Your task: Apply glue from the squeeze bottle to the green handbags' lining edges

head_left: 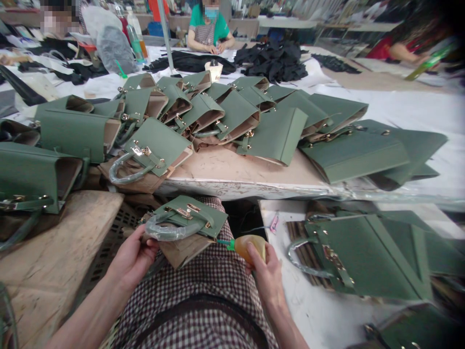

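l fingers [150, 248] close on the l end of a green bag [217, 218], by its plastic-wrapped handle [174, 232]; bag lies tilted over the checked apron [181, 300], prob so it's propped & steady. r fingers [256, 257] wrap an amber squeeze bottle [244, 242], held sideways w/ its thin tip [222, 241] at the bag's r edge, prob for fine aim; contact can't tell. beyond the fingers, more bags [278, 133] crowd the desk [218, 167], prob kept w/in reach; another bag [370, 257] lies r of the r fingers.

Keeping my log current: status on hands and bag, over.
Left hand holding green bag at one end. Right hand gripping squeeze bottle, nozzle at bag's edge. Plastic-wrapped handle lies across bag's front.
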`<move>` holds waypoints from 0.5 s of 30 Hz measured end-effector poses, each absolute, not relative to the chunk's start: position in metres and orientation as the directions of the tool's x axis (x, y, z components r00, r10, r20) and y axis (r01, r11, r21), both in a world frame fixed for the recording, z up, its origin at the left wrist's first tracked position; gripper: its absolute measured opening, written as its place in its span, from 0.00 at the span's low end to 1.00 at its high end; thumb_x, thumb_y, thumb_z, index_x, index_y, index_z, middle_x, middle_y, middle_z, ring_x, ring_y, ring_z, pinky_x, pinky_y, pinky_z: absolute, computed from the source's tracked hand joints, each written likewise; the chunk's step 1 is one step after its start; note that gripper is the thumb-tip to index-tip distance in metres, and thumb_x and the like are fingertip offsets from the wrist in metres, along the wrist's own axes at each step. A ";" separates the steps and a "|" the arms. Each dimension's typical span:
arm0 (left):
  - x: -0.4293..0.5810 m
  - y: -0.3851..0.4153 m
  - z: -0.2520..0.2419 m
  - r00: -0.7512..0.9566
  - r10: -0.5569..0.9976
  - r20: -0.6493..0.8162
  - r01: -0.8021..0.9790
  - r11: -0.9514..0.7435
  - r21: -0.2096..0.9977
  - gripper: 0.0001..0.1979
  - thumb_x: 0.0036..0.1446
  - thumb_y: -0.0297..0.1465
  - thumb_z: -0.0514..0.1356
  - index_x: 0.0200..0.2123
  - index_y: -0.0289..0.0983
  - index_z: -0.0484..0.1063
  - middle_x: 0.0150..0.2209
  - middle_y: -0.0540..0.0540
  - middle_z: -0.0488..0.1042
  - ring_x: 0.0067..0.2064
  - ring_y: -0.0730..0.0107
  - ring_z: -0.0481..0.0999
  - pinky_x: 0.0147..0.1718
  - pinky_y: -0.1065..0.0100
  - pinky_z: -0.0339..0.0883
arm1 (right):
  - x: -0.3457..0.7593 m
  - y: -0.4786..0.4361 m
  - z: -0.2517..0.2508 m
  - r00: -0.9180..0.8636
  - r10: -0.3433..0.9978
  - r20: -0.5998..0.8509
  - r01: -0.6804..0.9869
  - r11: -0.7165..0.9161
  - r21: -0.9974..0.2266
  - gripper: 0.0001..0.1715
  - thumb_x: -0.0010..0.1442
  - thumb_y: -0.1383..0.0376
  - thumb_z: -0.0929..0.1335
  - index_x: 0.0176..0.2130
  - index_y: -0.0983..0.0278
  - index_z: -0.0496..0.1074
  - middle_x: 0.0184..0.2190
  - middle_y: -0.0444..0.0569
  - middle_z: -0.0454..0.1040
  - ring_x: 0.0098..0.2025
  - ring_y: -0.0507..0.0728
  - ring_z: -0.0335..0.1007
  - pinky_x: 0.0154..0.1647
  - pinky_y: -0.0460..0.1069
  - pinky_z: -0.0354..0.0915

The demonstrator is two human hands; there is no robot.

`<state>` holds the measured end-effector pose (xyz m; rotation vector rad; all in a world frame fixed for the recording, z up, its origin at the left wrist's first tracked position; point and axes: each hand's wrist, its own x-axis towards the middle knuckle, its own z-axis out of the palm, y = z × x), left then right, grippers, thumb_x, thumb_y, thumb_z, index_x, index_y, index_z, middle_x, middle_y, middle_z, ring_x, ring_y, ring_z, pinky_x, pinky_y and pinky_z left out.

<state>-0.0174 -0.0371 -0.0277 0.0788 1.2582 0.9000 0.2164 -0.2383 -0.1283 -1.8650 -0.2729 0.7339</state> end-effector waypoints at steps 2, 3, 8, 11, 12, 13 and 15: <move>-0.018 -0.038 -0.031 0.028 0.627 -0.778 -0.545 0.662 0.514 0.15 0.70 0.17 0.49 0.33 0.33 0.70 0.23 0.53 0.72 0.16 0.84 0.66 0.11 0.83 0.62 | 0.215 -0.239 -0.127 0.768 0.519 -0.376 -0.176 -0.393 -0.903 0.36 0.59 0.39 0.75 0.51 0.65 0.73 0.34 0.48 0.78 0.23 0.59 0.70 0.21 0.53 0.71; -0.019 -0.038 -0.032 0.028 0.629 -0.777 -0.546 0.661 0.515 0.16 0.70 0.16 0.49 0.32 0.33 0.70 0.23 0.53 0.72 0.16 0.83 0.66 0.11 0.82 0.62 | 0.214 -0.239 -0.126 0.760 0.525 -0.384 -0.189 -0.386 -0.903 0.36 0.59 0.40 0.76 0.51 0.64 0.73 0.34 0.49 0.78 0.23 0.59 0.69 0.20 0.53 0.70; -0.021 -0.038 -0.038 0.034 0.622 -0.782 -0.555 0.663 0.503 0.16 0.69 0.16 0.48 0.33 0.33 0.69 0.23 0.53 0.71 0.16 0.83 0.66 0.11 0.82 0.62 | 0.206 -0.239 -0.119 0.710 0.563 -0.423 -0.252 -0.358 -0.899 0.35 0.57 0.42 0.77 0.50 0.64 0.74 0.33 0.48 0.76 0.22 0.57 0.67 0.19 0.51 0.68; -0.025 -0.038 -0.044 0.054 0.624 -0.780 -0.567 0.662 0.490 0.15 0.69 0.16 0.49 0.32 0.34 0.68 0.22 0.54 0.69 0.16 0.83 0.65 0.12 0.83 0.62 | 0.199 -0.239 -0.115 0.669 0.596 -0.444 -0.288 -0.343 -0.894 0.34 0.59 0.42 0.77 0.51 0.64 0.74 0.31 0.47 0.76 0.21 0.57 0.66 0.19 0.51 0.66; -0.026 -0.038 -0.046 0.058 0.626 -0.778 -0.573 0.659 0.488 0.16 0.69 0.15 0.49 0.31 0.34 0.67 0.22 0.55 0.68 0.16 0.84 0.64 0.12 0.83 0.62 | 0.196 -0.239 -0.114 0.655 0.609 -0.447 -0.299 -0.335 -0.894 0.33 0.59 0.43 0.77 0.51 0.64 0.74 0.31 0.46 0.76 0.21 0.56 0.65 0.19 0.51 0.65; -0.028 -0.038 -0.048 0.059 0.625 -0.778 -0.579 0.656 0.483 0.16 0.68 0.15 0.49 0.30 0.34 0.66 0.22 0.55 0.66 0.16 0.84 0.64 0.12 0.83 0.62 | 0.193 -0.239 -0.112 0.642 0.621 -0.450 -0.309 -0.327 -0.893 0.32 0.59 0.43 0.77 0.50 0.64 0.74 0.30 0.46 0.76 0.20 0.56 0.64 0.19 0.50 0.64; -0.030 -0.039 -0.052 0.065 0.610 -0.790 -0.587 0.664 0.464 0.16 0.68 0.15 0.50 0.29 0.35 0.65 0.21 0.56 0.65 0.16 0.84 0.64 0.13 0.83 0.62 | 0.186 -0.239 -0.108 0.612 0.644 -0.459 -0.341 -0.309 -0.888 0.31 0.59 0.44 0.77 0.49 0.63 0.75 0.30 0.46 0.76 0.20 0.55 0.64 0.20 0.50 0.63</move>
